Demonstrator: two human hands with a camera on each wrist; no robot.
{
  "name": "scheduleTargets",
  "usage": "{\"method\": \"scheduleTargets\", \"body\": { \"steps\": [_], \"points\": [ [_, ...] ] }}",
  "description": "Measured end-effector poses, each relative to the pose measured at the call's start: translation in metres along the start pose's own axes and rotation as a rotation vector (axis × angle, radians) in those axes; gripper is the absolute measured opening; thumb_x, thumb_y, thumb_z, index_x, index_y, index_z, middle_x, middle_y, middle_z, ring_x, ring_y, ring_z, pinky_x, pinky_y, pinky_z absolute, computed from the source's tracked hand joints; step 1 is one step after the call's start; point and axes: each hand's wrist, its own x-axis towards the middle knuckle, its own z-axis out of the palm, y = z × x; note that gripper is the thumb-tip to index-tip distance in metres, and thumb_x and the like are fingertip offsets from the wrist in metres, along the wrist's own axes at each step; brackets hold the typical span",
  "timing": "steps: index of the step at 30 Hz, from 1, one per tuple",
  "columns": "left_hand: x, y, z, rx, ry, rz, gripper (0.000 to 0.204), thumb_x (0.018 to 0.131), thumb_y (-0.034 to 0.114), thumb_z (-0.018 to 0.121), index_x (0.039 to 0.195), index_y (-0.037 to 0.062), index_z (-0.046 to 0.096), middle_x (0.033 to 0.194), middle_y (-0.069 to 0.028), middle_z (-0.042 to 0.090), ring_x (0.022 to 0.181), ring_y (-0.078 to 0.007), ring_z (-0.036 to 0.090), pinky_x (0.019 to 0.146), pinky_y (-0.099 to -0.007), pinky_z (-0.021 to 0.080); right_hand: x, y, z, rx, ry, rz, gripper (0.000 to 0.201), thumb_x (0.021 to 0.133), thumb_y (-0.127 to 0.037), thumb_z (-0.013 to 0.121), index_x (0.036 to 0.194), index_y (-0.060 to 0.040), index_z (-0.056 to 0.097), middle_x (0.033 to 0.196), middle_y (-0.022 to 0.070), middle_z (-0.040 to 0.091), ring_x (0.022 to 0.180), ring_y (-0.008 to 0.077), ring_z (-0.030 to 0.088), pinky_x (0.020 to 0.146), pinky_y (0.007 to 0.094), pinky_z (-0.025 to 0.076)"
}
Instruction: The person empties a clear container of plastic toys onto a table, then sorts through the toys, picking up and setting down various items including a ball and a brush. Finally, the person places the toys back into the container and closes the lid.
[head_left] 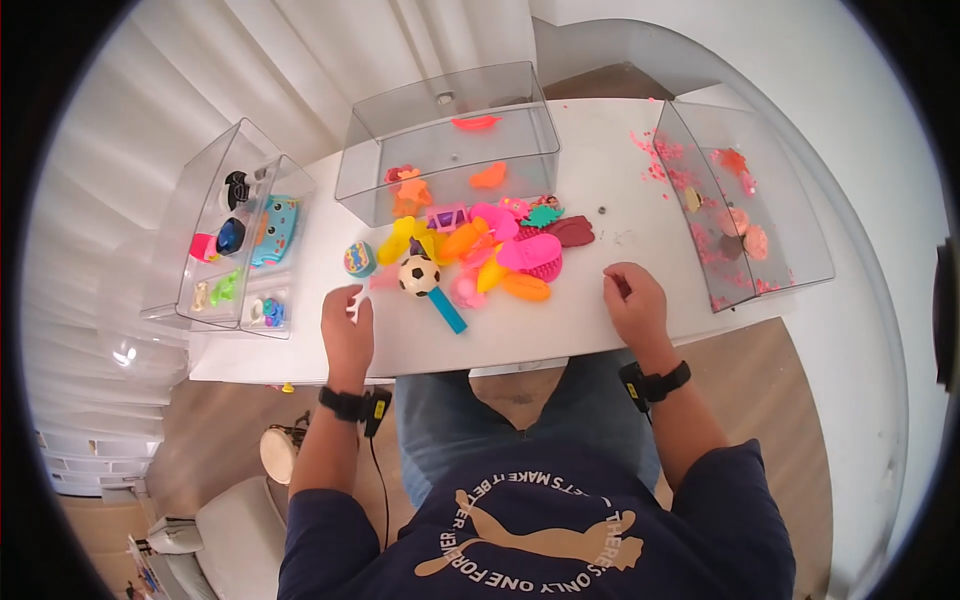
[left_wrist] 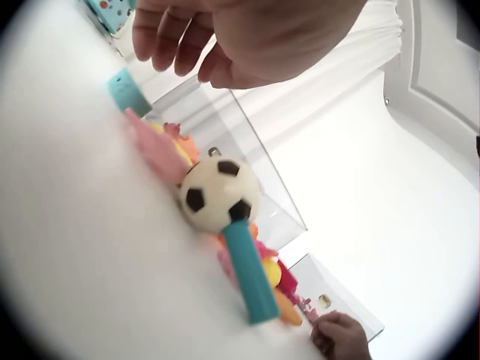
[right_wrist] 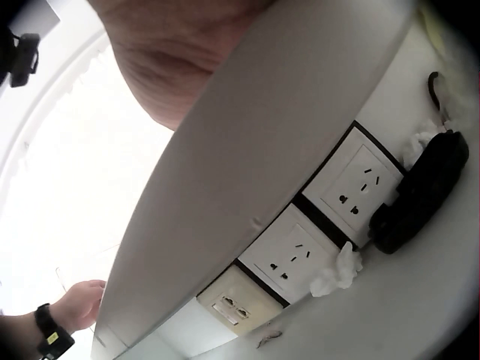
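Note:
My left hand rests near the front of the white table with loosely bent fingers and nothing in them. Nearest to it are a round blue patterned toy and a soccer-ball toy with a blue handle. In the left wrist view, the same hand is above the ball. On the right, my right hand lies over the table, fingers loosely curled and holding nothing. Between the hands spreads a pile of colourful toys, with a pink slipper-like piece and an orange piece closest to the right hand.
A clear bin stands behind the pile with a few toys inside. Another clear bin at the right holds pink and orange pieces, with pink bits scattered beside it. At the left, a clear divided box contains several small toys, including a blue case.

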Motion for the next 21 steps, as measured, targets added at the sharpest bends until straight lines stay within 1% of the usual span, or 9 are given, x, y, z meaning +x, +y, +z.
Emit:
{"method": "scheduleTargets", "body": {
  "steps": [3, 4, 6, 8, 12, 15, 18, 21],
  "points": [
    [-0.029, -0.014, 0.007, 0.19, 0.108, 0.209, 0.031, 0.085, 0.007, 0.066, 0.114, -0.0012, 0.06, 0.117, -0.0186, 0.059, 0.112, -0.0348, 0.055, 0.097, -0.0442, 0.045, 0.001, -0.002, 0.001, -0.025, -0.009, 0.037, 0.012, 0.083, -0.008, 0.067, 0.095, -0.0046, 0.068, 0.079, 0.0069, 0.065, 0.065, 0.0181, 0.061, 0.062, 0.0293, 0.051],
    [-0.034, -0.019, 0.009, 0.174, 0.095, 0.172, 0.034, 0.086, 0.01, 0.066, 0.116, -0.0017, 0.058, 0.122, -0.0217, 0.056, 0.118, -0.0397, 0.049, 0.103, -0.0481, 0.039, 0.001, -0.003, 0.0, -0.044, -0.039, 0.05, 0.014, 0.082, -0.009, 0.068, 0.096, -0.0048, 0.068, 0.079, 0.0065, 0.065, 0.065, 0.0179, 0.061, 0.063, 0.0295, 0.051],
    [-0.034, -0.025, 0.013, 0.224, 0.149, 0.217, 0.034, 0.086, 0.011, 0.065, 0.117, -0.0017, 0.058, 0.123, -0.0228, 0.055, 0.117, -0.0402, 0.049, 0.102, -0.0482, 0.04, 0.006, -0.006, -0.003, -0.084, -0.098, 0.07, 0.017, 0.082, -0.01, 0.069, 0.098, -0.0052, 0.068, 0.078, 0.0056, 0.065, 0.065, 0.0175, 0.061, 0.063, 0.03, 0.051],
    [-0.036, -0.027, 0.015, 0.245, 0.194, 0.255, 0.034, 0.087, 0.013, 0.064, 0.117, -0.0019, 0.057, 0.123, -0.0242, 0.054, 0.117, -0.041, 0.048, 0.101, -0.0484, 0.04, 0.013, -0.007, -0.01, -0.121, -0.226, 0.108, 0.021, 0.081, -0.012, 0.07, 0.101, -0.005, 0.067, 0.078, 0.0056, 0.065, 0.066, 0.0179, 0.06, 0.064, 0.0306, 0.051],
    [-0.036, -0.026, 0.022, 0.259, 0.243, 0.267, 0.032, 0.086, 0.012, 0.065, 0.114, -0.002, 0.058, 0.119, -0.0221, 0.055, 0.113, -0.0397, 0.05, 0.099, -0.0484, 0.041, 0.045, -0.006, -0.022, -0.118, -0.503, 0.12, 0.028, 0.08, -0.014, 0.071, 0.106, -0.0045, 0.066, 0.078, 0.007, 0.065, 0.069, 0.0194, 0.061, 0.067, 0.0319, 0.051],
    [-0.036, -0.027, 0.02, 0.267, 0.264, 0.244, 0.031, 0.084, 0.01, 0.065, 0.112, -0.0014, 0.059, 0.116, -0.0205, 0.057, 0.111, -0.0386, 0.052, 0.098, -0.0479, 0.042, 0.064, -0.021, -0.018, -0.202, -0.561, 0.038, 0.031, 0.081, -0.012, 0.072, 0.11, -0.0027, 0.065, 0.083, 0.0063, 0.064, 0.07, 0.0131, 0.058, 0.066, 0.028, 0.049],
    [-0.035, -0.03, 0.022, 0.275, 0.275, 0.232, 0.031, 0.081, 0.009, 0.065, 0.11, -0.0008, 0.059, 0.114, -0.0193, 0.058, 0.109, -0.038, 0.052, 0.097, -0.0473, 0.043, 0.08, -0.039, -0.003, -0.245, -0.522, -0.176, 0.033, 0.081, -0.011, 0.071, 0.112, -0.0031, 0.065, 0.093, 0.0097, 0.066, 0.075, 0.0169, 0.062, 0.071, 0.0289, 0.051],
    [-0.035, -0.032, 0.024, 0.291, 0.277, 0.227, 0.032, 0.079, 0.008, 0.065, 0.11, -0.0005, 0.06, 0.113, -0.0187, 0.058, 0.109, -0.0377, 0.052, 0.096, -0.0467, 0.044, 0.093, -0.064, 0.012, -0.284, -0.634, -0.3, 0.036, 0.078, -0.014, 0.073, 0.112, -0.0041, 0.065, 0.104, 0.0125, 0.064, 0.089, 0.0249, 0.064, 0.079, 0.0341, 0.053]
  ]
}}
